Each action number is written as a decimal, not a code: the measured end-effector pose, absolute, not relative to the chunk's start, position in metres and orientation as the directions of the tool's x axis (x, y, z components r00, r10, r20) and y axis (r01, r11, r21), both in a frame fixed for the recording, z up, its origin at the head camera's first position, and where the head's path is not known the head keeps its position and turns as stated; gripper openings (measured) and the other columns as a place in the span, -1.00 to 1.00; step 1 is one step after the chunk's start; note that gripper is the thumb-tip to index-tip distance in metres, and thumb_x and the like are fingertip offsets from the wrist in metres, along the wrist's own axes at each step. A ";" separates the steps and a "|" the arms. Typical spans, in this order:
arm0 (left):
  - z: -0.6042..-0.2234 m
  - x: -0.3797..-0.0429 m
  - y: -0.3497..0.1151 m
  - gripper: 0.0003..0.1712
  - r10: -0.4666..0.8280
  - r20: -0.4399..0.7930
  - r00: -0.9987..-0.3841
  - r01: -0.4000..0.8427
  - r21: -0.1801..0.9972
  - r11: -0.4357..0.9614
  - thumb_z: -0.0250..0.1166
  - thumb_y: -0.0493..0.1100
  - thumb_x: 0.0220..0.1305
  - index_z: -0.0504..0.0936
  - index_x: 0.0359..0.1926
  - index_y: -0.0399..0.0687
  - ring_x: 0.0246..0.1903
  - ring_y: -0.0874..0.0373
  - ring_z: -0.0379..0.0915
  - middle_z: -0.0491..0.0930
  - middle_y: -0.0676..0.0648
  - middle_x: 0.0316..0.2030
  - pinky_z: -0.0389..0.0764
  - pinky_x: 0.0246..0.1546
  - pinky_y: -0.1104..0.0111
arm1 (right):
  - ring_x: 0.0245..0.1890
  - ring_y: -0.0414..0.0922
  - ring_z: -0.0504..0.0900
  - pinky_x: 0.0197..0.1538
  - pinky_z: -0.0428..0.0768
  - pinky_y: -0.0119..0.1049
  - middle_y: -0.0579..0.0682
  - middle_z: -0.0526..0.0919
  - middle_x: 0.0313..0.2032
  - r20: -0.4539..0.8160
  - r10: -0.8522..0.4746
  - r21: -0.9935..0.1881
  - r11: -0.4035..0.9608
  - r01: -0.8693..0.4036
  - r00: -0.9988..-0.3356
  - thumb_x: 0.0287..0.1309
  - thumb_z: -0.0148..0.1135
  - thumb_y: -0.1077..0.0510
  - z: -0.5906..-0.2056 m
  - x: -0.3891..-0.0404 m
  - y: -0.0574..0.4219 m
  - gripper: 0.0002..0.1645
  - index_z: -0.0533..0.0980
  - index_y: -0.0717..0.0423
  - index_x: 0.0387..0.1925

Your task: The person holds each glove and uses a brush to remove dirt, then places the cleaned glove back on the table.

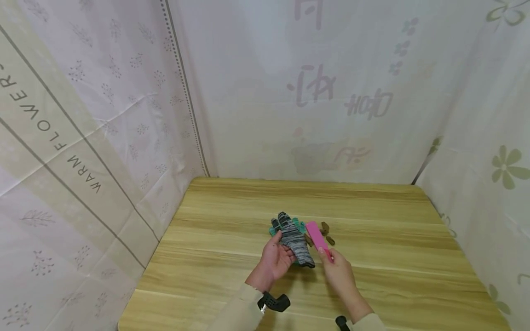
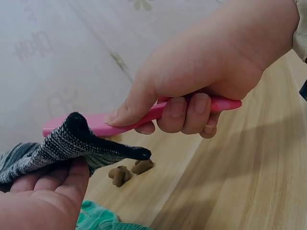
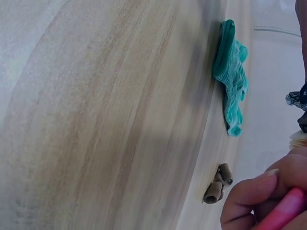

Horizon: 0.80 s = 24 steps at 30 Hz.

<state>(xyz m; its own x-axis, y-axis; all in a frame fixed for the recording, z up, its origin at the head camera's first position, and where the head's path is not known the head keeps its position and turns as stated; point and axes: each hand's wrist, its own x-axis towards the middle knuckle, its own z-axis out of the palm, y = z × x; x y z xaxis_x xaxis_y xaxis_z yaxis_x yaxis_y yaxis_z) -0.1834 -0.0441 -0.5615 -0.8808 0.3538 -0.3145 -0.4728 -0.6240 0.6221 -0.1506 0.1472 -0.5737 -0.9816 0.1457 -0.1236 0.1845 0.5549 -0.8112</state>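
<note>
My left hand (image 1: 276, 258) holds a grey-and-black knit glove (image 1: 295, 241), its thumb at the glove's edge and its fingers beneath. In the left wrist view, the black-edged cuff (image 2: 112, 146) droops over those fingers. The right hand (image 1: 340, 273) grips a pink brush (image 1: 317, 236) by the handle, thumb laid along its back. Pale bristles (image 3: 298, 140) show at the edge of the right wrist view. The brush head is beside the glove; whether they touch, I cannot tell. A green glove (image 3: 231, 76) lies on the table under the held one.
Several small brown lumps (image 1: 330, 240) lie on the wooden table (image 1: 232, 207) just past the brush. Patterned cloth curtains (image 1: 265, 92) hang behind the table and at both sides. A black strap (image 1: 274, 302) is round the left wrist.
</note>
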 end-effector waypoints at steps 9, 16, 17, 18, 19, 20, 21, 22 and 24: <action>-0.562 -0.184 -0.044 -0.38 0.388 -0.294 -0.874 -0.484 0.607 -0.630 -0.26 0.14 0.62 0.31 0.31 -0.27 0.18 0.05 0.50 0.63 -0.11 0.04 0.34 0.37 0.15 | -0.60 -0.17 0.26 -0.53 0.26 -0.33 -0.08 0.29 -0.60 -0.134 0.150 -0.808 0.555 0.195 -0.980 0.49 0.00 -0.26 -0.577 -0.151 0.151 -0.44 0.38 0.11 -0.42; -0.561 -0.183 -0.041 -0.41 0.439 -0.263 -0.859 -0.499 0.620 -0.606 -0.24 0.14 0.62 0.35 0.26 -0.26 0.36 -0.13 0.35 0.56 -0.24 0.20 0.13 0.52 0.01 | -0.63 -0.17 0.25 -0.55 0.26 -0.33 -0.07 0.31 -0.60 -0.146 0.138 -0.811 0.551 0.198 -0.980 0.50 -0.02 -0.26 -0.579 -0.151 0.152 -0.43 0.36 0.11 -0.45; -0.561 -0.183 -0.040 -0.39 0.445 -0.260 -0.857 -0.501 0.625 -0.598 -0.25 0.13 0.62 0.34 0.28 -0.28 0.40 -0.16 0.29 0.53 -0.28 0.24 0.08 0.54 -0.01 | -0.63 -0.17 0.25 -0.55 0.26 -0.32 -0.07 0.31 -0.60 -0.145 0.137 -0.811 0.551 0.197 -0.980 0.50 -0.02 -0.26 -0.579 -0.151 0.152 -0.43 0.36 0.11 -0.45; -0.561 -0.183 -0.039 -0.37 0.452 -0.258 -0.854 -0.504 0.630 -0.591 -0.25 0.13 0.62 0.32 0.31 -0.30 0.44 -0.20 0.23 0.48 -0.33 0.29 0.04 0.55 -0.03 | -0.62 -0.16 0.26 -0.54 0.26 -0.32 -0.07 0.31 -0.60 -0.146 0.135 -0.811 0.551 0.197 -0.980 0.50 -0.03 -0.25 -0.580 -0.151 0.152 -0.43 0.35 0.11 -0.45; -0.562 -0.184 -0.038 -0.34 0.460 -0.254 -0.851 -0.505 0.635 -0.584 -0.25 0.13 0.62 0.29 0.34 -0.34 0.46 -0.23 0.17 0.42 -0.37 0.33 0.02 0.55 -0.05 | -0.61 -0.16 0.26 -0.53 0.27 -0.32 -0.07 0.31 -0.59 -0.145 0.134 -0.810 0.553 0.195 -0.980 0.50 -0.03 -0.25 -0.580 -0.152 0.152 -0.43 0.35 0.10 -0.45; -0.561 -0.184 -0.037 -0.33 0.465 -0.257 -0.847 -0.510 0.637 -0.578 -0.25 0.13 0.61 0.27 0.36 -0.36 0.47 -0.24 0.13 0.37 -0.39 0.36 0.01 0.55 -0.05 | -0.59 -0.16 0.26 -0.52 0.27 -0.31 -0.07 0.30 -0.59 -0.144 0.133 -0.808 0.556 0.194 -0.981 0.51 -0.03 -0.25 -0.581 -0.152 0.151 -0.44 0.35 0.10 -0.45; -0.562 -0.184 -0.036 -0.31 0.470 -0.254 -0.845 -0.511 0.644 -0.569 -0.25 0.14 0.61 0.24 0.39 -0.37 0.49 -0.26 0.09 0.32 -0.42 0.39 -0.01 0.55 -0.07 | -0.58 -0.15 0.26 -0.51 0.26 -0.31 -0.07 0.29 -0.58 -0.140 0.133 -0.805 0.562 0.191 -0.981 0.51 -0.02 -0.24 -0.581 -0.152 0.151 -0.44 0.36 0.10 -0.45; -0.562 -0.185 -0.035 -0.29 0.473 -0.254 -0.843 -0.512 0.649 -0.563 -0.24 0.14 0.61 0.21 0.41 -0.39 0.49 -0.27 0.08 0.29 -0.43 0.40 -0.02 0.55 -0.07 | -0.57 -0.15 0.26 -0.50 0.26 -0.30 -0.07 0.29 -0.58 -0.134 0.134 -0.802 0.567 0.187 -0.982 0.51 -0.02 -0.23 -0.582 -0.153 0.151 -0.45 0.36 0.10 -0.45; -0.561 -0.185 -0.033 -0.27 0.481 -0.249 -0.841 -0.511 0.658 -0.553 -0.23 0.14 0.61 0.16 0.43 -0.39 0.50 -0.26 0.06 0.26 -0.42 0.42 -0.05 0.56 -0.08 | -0.55 -0.14 0.27 -0.48 0.26 -0.30 -0.06 0.28 -0.58 -0.126 0.137 -0.796 0.577 0.182 -0.983 0.51 0.00 -0.19 -0.583 -0.153 0.150 -0.48 0.38 0.11 -0.45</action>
